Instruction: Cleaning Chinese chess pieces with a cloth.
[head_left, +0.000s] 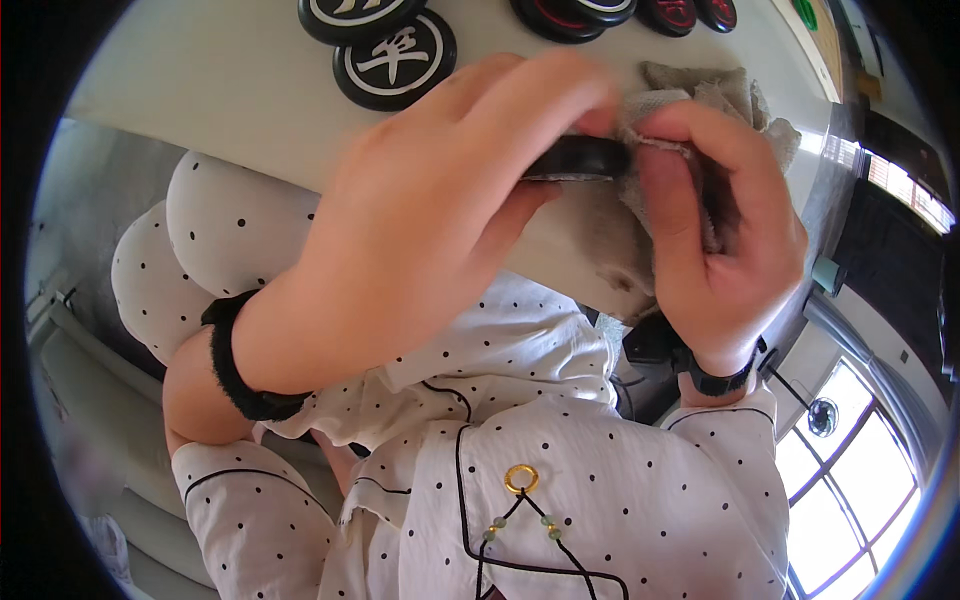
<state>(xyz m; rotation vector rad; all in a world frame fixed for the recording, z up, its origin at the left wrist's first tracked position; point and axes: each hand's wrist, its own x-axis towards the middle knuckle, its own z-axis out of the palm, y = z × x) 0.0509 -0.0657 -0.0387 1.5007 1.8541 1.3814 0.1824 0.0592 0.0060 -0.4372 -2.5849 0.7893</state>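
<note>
My left hand (420, 195) pinches a black Chinese chess piece (579, 159) between thumb and fingers, tilted so its edge faces me. A grey-beige cloth (679, 96) is gripped in my right hand (720, 202), its folds up against the right end of that piece. Part of the cloth hangs below over the table edge, with a darker patch on it. My left fingertips are blurred, and they hide the far side of the piece. Beyond the left hand, another chess piece (394, 61) lies flat, its white character facing up.
An overlapping black piece (358, 13) lies at the top of the pale table (210, 97). Farther right are pieces with red markings (671, 13). A board edge (814, 45) with something green (805, 13) stands at upper right. My legs are under the table's near edge.
</note>
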